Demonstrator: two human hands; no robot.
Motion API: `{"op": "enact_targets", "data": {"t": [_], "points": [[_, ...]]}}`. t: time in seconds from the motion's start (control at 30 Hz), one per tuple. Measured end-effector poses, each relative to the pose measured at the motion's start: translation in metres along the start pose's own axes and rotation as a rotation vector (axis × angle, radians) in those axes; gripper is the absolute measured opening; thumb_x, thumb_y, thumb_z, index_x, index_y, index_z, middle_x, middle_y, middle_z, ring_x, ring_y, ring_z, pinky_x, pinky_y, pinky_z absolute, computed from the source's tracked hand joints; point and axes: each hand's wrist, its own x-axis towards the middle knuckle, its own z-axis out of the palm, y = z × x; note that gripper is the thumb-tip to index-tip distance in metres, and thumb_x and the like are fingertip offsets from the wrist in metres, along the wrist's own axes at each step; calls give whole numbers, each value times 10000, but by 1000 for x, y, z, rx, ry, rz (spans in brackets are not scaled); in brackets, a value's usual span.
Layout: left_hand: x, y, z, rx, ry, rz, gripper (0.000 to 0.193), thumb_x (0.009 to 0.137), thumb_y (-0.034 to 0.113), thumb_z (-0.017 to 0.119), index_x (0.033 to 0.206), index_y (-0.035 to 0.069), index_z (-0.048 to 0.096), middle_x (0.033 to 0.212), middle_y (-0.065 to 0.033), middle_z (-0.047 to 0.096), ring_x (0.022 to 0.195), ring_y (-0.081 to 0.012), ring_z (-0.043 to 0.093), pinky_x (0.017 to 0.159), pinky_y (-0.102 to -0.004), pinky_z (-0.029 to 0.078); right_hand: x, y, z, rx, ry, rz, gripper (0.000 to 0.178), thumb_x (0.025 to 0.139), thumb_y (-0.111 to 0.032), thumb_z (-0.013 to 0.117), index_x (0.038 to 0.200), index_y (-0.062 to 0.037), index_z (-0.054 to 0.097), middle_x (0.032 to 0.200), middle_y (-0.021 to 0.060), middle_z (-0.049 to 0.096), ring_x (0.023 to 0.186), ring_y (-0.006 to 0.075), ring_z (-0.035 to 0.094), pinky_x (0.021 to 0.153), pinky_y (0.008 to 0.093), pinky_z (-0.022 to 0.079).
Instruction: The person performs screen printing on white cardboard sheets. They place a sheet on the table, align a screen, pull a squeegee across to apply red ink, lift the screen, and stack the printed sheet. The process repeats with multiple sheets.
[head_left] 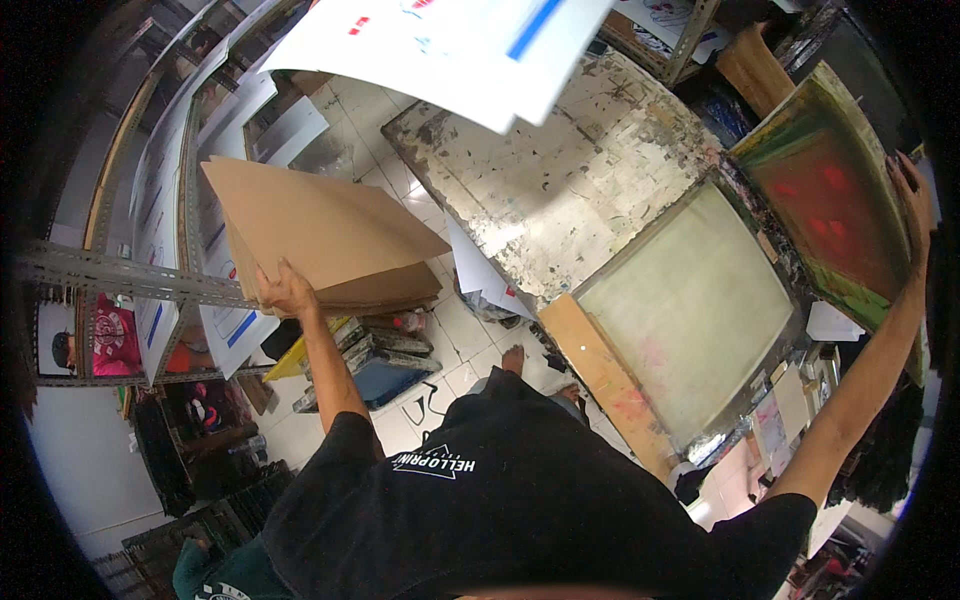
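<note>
My left hand (287, 291) is closed on the near edge of a stack of brown cardboard sheets (315, 225), thumb against the top sheet. The sheets fan slightly apart. Far out to the right, my right hand (912, 200) grips the outer edge of a screen-printing frame (830, 190). This frame stands tilted, its mesh stained red and green; some of my fingers are hidden behind its edge. Between my arms, a second screen (690, 310) with pale mesh lies flat on a paint-spattered worktable (540, 150), a wooden strip (610, 380) along its near left side.
Metal shelving (120, 262) with printed sheets stands at the left. A large white printed sheet (450, 50) overhangs the table's far side. Stacked frames (385, 370) sit on the tiled floor below the cardboard. People in a pink shirt (115, 335) and a green shirt (225, 570) are nearby.
</note>
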Motion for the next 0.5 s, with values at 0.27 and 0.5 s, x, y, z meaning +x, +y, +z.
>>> {"op": "enact_targets", "data": {"t": [0.27, 0.5], "points": [[-56, 105, -35, 15, 20, 408, 409, 877, 12, 622, 1265, -102, 556, 1069, -245, 690, 884, -314, 688, 800, -375, 526, 0, -21, -4, 191, 38, 125, 566, 934, -438, 597, 1360, -68, 554, 1417, 161, 501, 1300, 265, 493, 1102, 362, 362], [-158, 175, -38, 51, -295, 830, 530, 829, -85, 529, 1349, 14, 562, 1154, -234, 670, 931, -320, 713, 851, -374, 515, -8, -42, -22, 46, -54, 10, 670, 870, -554, 631, 1403, -162, 525, 1515, 138, 386, 1367, 258, 416, 1169, 374, 281]]}}
